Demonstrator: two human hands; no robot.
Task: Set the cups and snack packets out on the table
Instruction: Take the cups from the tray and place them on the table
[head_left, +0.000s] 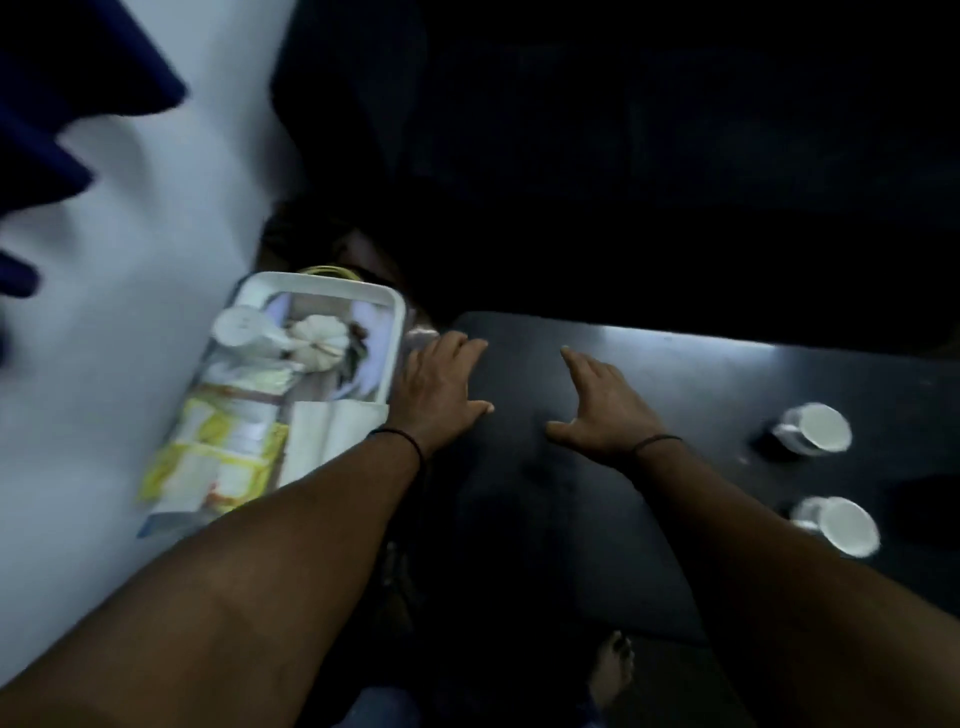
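Both empty hands spread over table (675, 374), two cups (815, 428) tipped rightward

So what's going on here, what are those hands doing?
A person is setting things out on a dark table. Two white cups already stand on it at the right. Both hands are empty and open: the left hand is beside a white tray that holds another cup and yellow snack packets; the right hand hovers over the table.

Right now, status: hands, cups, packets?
Both hands empty, left hand and right hand spread over the dark table. Two cups on the table. Snack packets in tray. Nothing blocking.
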